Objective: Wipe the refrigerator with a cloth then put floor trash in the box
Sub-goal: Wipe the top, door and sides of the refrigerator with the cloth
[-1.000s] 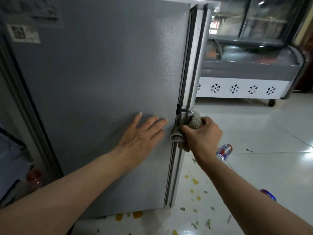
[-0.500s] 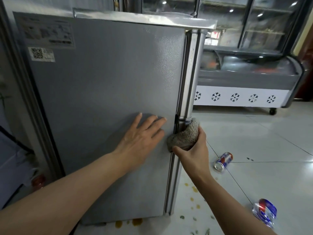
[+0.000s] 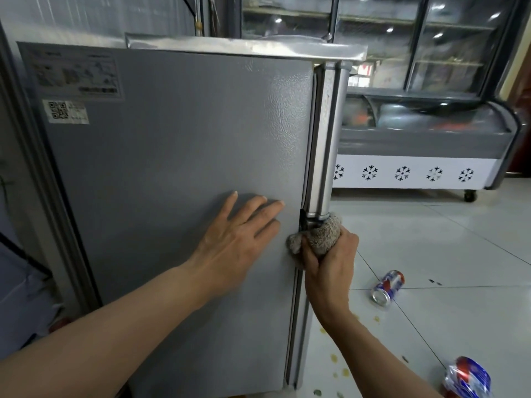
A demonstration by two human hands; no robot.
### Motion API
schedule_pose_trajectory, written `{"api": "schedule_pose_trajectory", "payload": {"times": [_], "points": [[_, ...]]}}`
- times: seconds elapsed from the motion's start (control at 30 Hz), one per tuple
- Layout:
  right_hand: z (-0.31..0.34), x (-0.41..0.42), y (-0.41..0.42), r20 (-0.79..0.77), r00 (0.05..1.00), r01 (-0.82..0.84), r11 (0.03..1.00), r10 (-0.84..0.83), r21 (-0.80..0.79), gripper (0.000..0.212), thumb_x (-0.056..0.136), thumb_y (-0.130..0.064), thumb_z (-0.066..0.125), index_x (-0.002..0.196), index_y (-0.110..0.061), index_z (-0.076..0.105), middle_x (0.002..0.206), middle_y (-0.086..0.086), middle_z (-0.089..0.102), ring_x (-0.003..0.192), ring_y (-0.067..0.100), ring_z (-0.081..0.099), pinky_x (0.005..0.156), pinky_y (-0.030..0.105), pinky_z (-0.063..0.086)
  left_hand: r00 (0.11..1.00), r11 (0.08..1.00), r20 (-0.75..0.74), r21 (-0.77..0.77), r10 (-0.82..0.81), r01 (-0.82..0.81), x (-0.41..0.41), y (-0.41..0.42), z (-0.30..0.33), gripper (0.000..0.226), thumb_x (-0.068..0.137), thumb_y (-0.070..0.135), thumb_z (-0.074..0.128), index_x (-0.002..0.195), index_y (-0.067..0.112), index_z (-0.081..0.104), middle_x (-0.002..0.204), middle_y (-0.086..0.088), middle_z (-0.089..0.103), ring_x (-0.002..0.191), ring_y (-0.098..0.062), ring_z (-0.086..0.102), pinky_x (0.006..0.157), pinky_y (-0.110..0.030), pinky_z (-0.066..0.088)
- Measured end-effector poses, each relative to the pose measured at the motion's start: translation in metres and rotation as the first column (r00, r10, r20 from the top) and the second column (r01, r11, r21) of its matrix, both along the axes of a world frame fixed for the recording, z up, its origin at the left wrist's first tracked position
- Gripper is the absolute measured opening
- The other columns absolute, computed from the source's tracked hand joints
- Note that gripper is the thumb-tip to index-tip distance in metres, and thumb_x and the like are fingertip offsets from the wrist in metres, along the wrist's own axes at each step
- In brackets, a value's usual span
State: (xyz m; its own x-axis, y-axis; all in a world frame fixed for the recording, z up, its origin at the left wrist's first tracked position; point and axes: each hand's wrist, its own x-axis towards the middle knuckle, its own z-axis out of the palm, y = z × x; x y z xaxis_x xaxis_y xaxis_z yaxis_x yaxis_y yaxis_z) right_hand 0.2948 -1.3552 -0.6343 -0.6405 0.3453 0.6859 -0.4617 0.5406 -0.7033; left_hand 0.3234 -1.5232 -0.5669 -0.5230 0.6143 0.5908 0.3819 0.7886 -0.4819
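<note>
A small grey refrigerator (image 3: 178,173) fills the left and middle of the head view, its side panel facing me. My left hand (image 3: 238,237) lies flat on that panel with straight fingers. My right hand (image 3: 330,265) grips a bunched grey-brown cloth (image 3: 319,239) and presses it against the fridge's front corner, just below the silver door handle (image 3: 324,145). Floor trash lies to the right: a red-and-blue can (image 3: 388,287) on its side and a crushed can (image 3: 467,377) near the lower right corner. No box is in view.
Yellow and green scraps (image 3: 334,359) dot the white tiled floor (image 3: 459,254) by the fridge's foot. A chest freezer (image 3: 416,156) with snowflake marks stands behind, glass-door coolers (image 3: 402,44) above it. A dark frame (image 3: 34,156) borders the fridge on the left.
The view has tilted upward, showing the fridge's top edge. My right hand has turned on the cloth and keeps it at the corner under the handle. My left hand stays flat.
</note>
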Motion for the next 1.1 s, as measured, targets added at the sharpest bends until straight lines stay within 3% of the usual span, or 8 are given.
{"api": "schedule_pose_trajectory", "payload": {"times": [0.13,0.33,0.67,0.77,0.93,1.1], "points": [[0.012,-0.001,-0.005,-0.001,0.998,0.068,0.998,-0.068,-0.004,0.048,0.084,-0.018,0.067,0.122,0.002,0.045,0.105,0.01,0.041,0.095,0.031,0.049,0.076,0.029,0.036,0.999,0.999,0.035,-0.027,0.018,-0.017,0.004,0.0,0.012,0.066,0.044,0.008,0.075,0.108,0.014,0.063,0.134,-0.008,0.054,0.117,-0.026,0.054,0.096,-0.054,0.041],[0.037,-0.004,-0.013,-0.074,0.988,0.134,0.991,-0.133,0.019,0.052,0.085,-0.015,0.066,0.126,0.009,0.043,0.113,0.023,0.043,0.101,0.034,0.046,0.084,0.032,0.038,0.999,1.0,0.032,-0.022,0.009,-0.009,0.003,-0.003,0.018,0.061,0.048,0.01,0.073,0.108,0.015,0.064,0.133,-0.008,0.055,0.115,-0.026,0.056,0.095,-0.053,0.042],[0.086,-0.015,-0.014,-0.187,0.97,0.153,0.988,-0.156,-0.027,0.047,0.087,-0.017,0.064,0.123,0.006,0.045,0.111,0.02,0.045,0.1,0.033,0.046,0.083,0.027,0.034,0.999,0.999,-0.03,0.012,-0.036,0.037,-0.002,0.002,0.03,0.049,0.062,0.01,0.048,0.108,0.014,0.065,0.129,-0.008,0.058,0.112,-0.026,0.059,0.095,-0.052,0.043],[0.106,-0.02,-0.016,-0.207,0.965,0.154,0.987,-0.161,-0.048,0.044,0.087,-0.016,0.063,0.122,0.005,0.046,0.11,0.018,0.044,0.101,0.033,0.046,0.085,0.031,0.036,0.999,0.999,-0.037,0.035,-0.02,0.021,-0.003,0.001,0.048,0.051,0.061,0.01,0.047,0.109,0.014,0.064,0.132,-0.008,0.056,0.114,-0.026,0.057,0.096,-0.052,0.042],[0.127,-0.023,-0.015,-0.211,0.963,0.158,0.986,-0.165,-0.051,0.045,0.087,-0.019,0.063,0.123,0.003,0.045,0.111,0.017,0.044,0.101,0.033,0.047,0.082,0.025,0.032,0.999,0.998,-0.049,0.059,0.012,-0.01,-0.004,-0.001,0.078,0.05,0.064,0.012,0.044,0.112,0.016,0.06,0.138,-0.005,0.05,0.12,-0.025,0.052,0.099,-0.053,0.038],[0.16,-0.024,-0.016,-0.235,0.959,0.148,0.988,-0.156,-0.053,0.042,0.087,-0.02,0.062,0.12,0.0,0.045,0.108,0.01,0.042,0.1,0.03,0.046,0.08,0.022,0.032,0.995,0.998,-0.092,0.054,0.034,-0.029,-0.004,0.001,0.107,0.055,0.059,0.011,0.063,0.114,0.014,0.061,0.136,-0.006,0.052,0.121,-0.026,0.051,0.098,-0.054,0.039]]}}
